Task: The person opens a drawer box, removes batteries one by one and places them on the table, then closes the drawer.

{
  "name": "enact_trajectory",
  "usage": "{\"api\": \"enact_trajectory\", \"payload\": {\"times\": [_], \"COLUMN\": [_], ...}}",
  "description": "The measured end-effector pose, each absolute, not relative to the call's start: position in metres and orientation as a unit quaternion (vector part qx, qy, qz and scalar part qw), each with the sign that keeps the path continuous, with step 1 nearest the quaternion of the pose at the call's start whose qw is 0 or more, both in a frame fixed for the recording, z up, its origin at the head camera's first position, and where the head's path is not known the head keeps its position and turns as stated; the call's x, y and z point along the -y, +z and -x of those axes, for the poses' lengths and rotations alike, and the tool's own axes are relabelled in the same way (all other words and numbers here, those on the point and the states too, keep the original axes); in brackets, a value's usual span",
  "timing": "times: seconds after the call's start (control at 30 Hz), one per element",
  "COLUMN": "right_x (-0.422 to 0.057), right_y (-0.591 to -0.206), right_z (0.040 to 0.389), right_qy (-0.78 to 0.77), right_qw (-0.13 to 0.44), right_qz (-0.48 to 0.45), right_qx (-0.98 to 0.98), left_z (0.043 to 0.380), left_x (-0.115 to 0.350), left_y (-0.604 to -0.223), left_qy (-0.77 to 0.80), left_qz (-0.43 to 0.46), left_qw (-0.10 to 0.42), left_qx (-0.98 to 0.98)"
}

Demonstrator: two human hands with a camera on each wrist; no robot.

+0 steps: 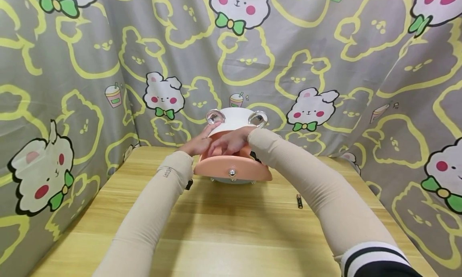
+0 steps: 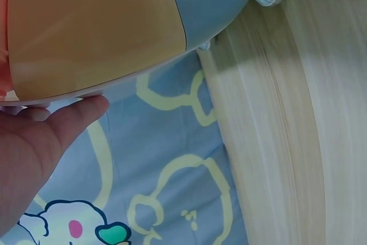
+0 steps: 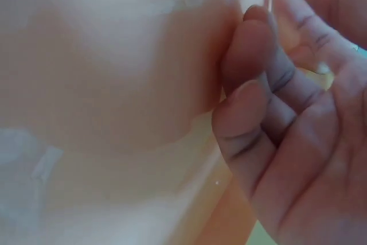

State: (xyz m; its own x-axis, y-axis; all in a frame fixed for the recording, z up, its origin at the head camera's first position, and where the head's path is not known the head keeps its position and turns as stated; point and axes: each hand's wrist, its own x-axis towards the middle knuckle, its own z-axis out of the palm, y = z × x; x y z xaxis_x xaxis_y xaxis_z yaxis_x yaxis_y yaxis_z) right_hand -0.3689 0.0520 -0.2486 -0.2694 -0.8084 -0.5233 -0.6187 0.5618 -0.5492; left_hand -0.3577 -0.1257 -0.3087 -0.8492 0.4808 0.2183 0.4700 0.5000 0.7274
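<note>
A rounded box with a white top, clear ear-like loops, a grey-blue base and a salmon front [image 1: 232, 168] with a silver knob stands on the table. The salmon front juts out towards me, and the inside is exposed. At the box's left side, my left hand [image 1: 199, 142] rests with straight fingers; the left wrist view shows this hand [image 2: 34, 147] touching the casing's edge. My right hand [image 1: 231, 142] reaches into the opening. Up close, its bent fingers [image 3: 243, 107] lie against a pale pink surface [image 3: 114, 73]. Whether they pinch anything is hidden.
A small dark battery [image 1: 299, 201] lies on the wooden table [image 1: 223, 237], right of the box. A black object [image 1: 189, 184] shows beside my left wrist. Patterned curtain [image 1: 249, 60] encloses the table's back and sides.
</note>
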Motion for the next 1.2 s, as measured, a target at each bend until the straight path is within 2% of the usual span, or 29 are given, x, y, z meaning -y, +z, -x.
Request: {"api": "enact_trajectory", "payload": {"times": [0.17, 0.27, 0.57, 0.8, 0.93, 1.2], "right_x": [-0.052, -0.054, -0.061, -0.068, -0.076, -0.093], "right_y": [-0.252, -0.251, -0.251, -0.247, -0.243, -0.237], "right_z": [0.369, 0.368, 0.366, 0.364, 0.360, 0.357], "right_qy": [-0.146, -0.149, -0.082, 0.013, 0.000, -0.092], "right_qw": [0.438, 0.443, 0.401, 0.341, 0.329, 0.343], "right_qz": [0.456, 0.440, 0.459, 0.442, 0.410, 0.377], "right_qx": [-0.761, -0.767, -0.789, -0.830, -0.851, -0.856], "left_z": [0.357, 0.358, 0.355, 0.354, 0.353, 0.354], "left_x": [0.126, 0.126, 0.124, 0.124, 0.125, 0.128], "left_y": [-0.309, -0.309, -0.308, -0.307, -0.306, -0.303], "left_qy": [0.417, 0.418, 0.421, 0.415, 0.406, 0.392], "left_qz": [-0.274, -0.274, -0.250, -0.240, -0.243, -0.260], "left_qw": [0.009, 0.004, 0.019, 0.022, 0.029, 0.040], "left_qx": [-0.866, -0.866, -0.872, -0.877, -0.880, -0.882]}}
